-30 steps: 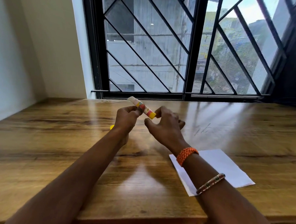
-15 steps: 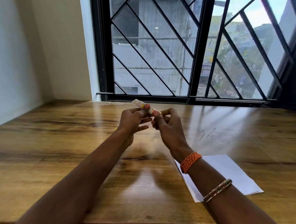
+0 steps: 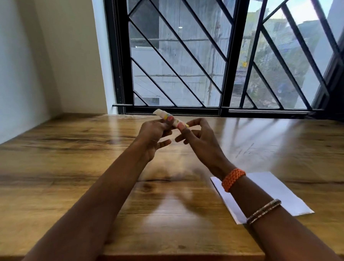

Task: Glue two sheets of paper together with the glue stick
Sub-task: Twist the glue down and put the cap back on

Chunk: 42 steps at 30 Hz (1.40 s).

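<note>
Here both hands, left hand (image 3: 154, 134) and right hand (image 3: 201, 141), pinch the glue stick (image 3: 170, 119) above the table (image 3: 85, 175).

A plain room in a home or small office is suggested. A broad wooden table (image 3: 85, 165) with a glossy grained top is set against the far wall, directly below a black-framed window (image 3: 223, 53) fitted with a diagonal metal grille. Neighbouring buildings and greenery are seen through the glass. Bare pale walls (image 3: 21, 62) are seen to the left.
</note>
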{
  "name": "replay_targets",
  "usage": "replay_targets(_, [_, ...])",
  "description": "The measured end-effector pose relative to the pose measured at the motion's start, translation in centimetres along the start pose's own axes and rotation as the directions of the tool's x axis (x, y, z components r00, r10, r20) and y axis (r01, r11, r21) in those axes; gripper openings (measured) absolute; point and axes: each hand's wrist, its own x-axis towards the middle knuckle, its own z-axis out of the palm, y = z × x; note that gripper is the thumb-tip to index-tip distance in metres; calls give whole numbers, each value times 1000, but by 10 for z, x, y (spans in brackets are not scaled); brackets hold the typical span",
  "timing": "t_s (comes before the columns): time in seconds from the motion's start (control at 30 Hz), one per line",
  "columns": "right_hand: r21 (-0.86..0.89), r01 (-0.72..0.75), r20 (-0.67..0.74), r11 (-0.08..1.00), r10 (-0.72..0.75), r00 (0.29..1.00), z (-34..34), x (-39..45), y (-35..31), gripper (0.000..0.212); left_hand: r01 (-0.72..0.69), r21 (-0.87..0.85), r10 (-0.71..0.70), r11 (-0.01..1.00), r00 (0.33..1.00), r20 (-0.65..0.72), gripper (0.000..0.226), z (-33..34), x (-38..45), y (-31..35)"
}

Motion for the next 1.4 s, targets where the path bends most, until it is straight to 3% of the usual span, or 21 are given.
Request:
replay_targets(0.07, [88, -22, 47, 996, 17, 999, -1, 1, -1, 21, -17, 20, 16, 1000, 999, 37, 27, 3, -2, 0])
replay_targets(0.13, [105, 22, -14, 994, -20, 1000, 1, 2, 1, 19, -29, 27, 28, 999, 999, 36, 23, 5, -3, -1])
replay_targets(0.23, [-31, 132, -170, 991, -135, 976, 7, 4, 3, 19, -18, 19, 19, 1000, 1000, -24, 13, 9, -5, 0])
replay_targets(0.3, [-223, 277, -219, 935, -325, 920, 10, 4, 5, 17, -10, 2, 10, 1000, 997, -71, 13, 11, -4, 1])
replay_targets(0.37, [-480, 442, -124, 758, -557, 821, 10, 7, 8, 15, 6, -4, -6, 1000, 997, -83, 14, 12, -3, 4])
replay_targets(0.47, [-786, 502, 120, 361, -707, 697, 5, 10, 10, 30, 45, 31, -42, 999, 995, -87, 14, 6, 0, 8])
replay_targets(0.53, [-851, 504, 251, 150, -726, 640, 3, 12, 9, 35, 53, 50, -48, 997, 993, -106, 17, 1, 1, 9])
replay_targets(0.63, [-846, 532, 384, -16, -711, 589, 3, 18, 13, 30, 23, 92, -4, 996, 981, -196, 19, -5, 2, 5])
replay_targets(0.67, [-840, 541, 397, -20, -702, 591, 2, 19, 16, 30, 7, 127, 21, 992, 977, -214, 22, -5, 2, 1])
replay_targets(0.73, [-832, 549, 348, 83, -692, 632, 2, 19, 21, 28, -22, 202, 60, 979, 981, -185, 30, -7, 4, -6])
replay_targets(0.87, [-722, 514, 81, 463, -681, 728, -7, 17, 20, 12, -78, 134, 77, 988, 997, 11, 23, -3, 4, -12])
replay_targets(0.93, [-546, 469, -100, 694, -610, 786, -8, 16, 15, 14, -49, 37, 46, 998, 995, 89, 22, 6, 0, -12])
replay_targets(1.0, [-280, 365, -237, 888, -432, 870, -4, 14, 8, 18, 3, -60, 6, 998, 988, 152, 22, 17, -5, -11])
replay_targets(1.07, [-4, 210, -248, 978, -205, 947, 0, 11, 2, 18, 14, -146, 9, 989, 988, 152, 24, 24, -9, -10])
replay_targets(1.13, [91, 154, -217, 984, -132, 967, 2, 9, -2, 18, -42, -165, 55, 985, 996, 73, 19, 25, -9, -8])
replay_targets(1.2, [-149, 283, -198, 948, -309, 930, 2, 7, -3, 19, -101, -149, 98, 984, 995, -33, 17, 23, -7, -6])
replay_targets(1.23, [-376, 377, -143, 846, -455, 879, 1, 7, -2, 19, -118, -149, 108, 982, 991, -74, 16, 22, -7, -5])
replay_targets(1.3, [-720, 440, -1, 537, -635, 772, -3, 8, 1, 23, -126, -126, 109, 984, 985, -132, 19, 23, -7, -5])
replay_targets(1.33, [-784, 442, 55, 436, -661, 748, -5, 8, 0, 26, -120, -107, 104, 987, 983, -150, 22, 23, -7, -5])
replay_targets(1.4, [-815, 446, 101, 370, -667, 738, -8, 7, 1, 25, -102, -77, 89, 992, 984, -153, 24, 23, -8, -8])
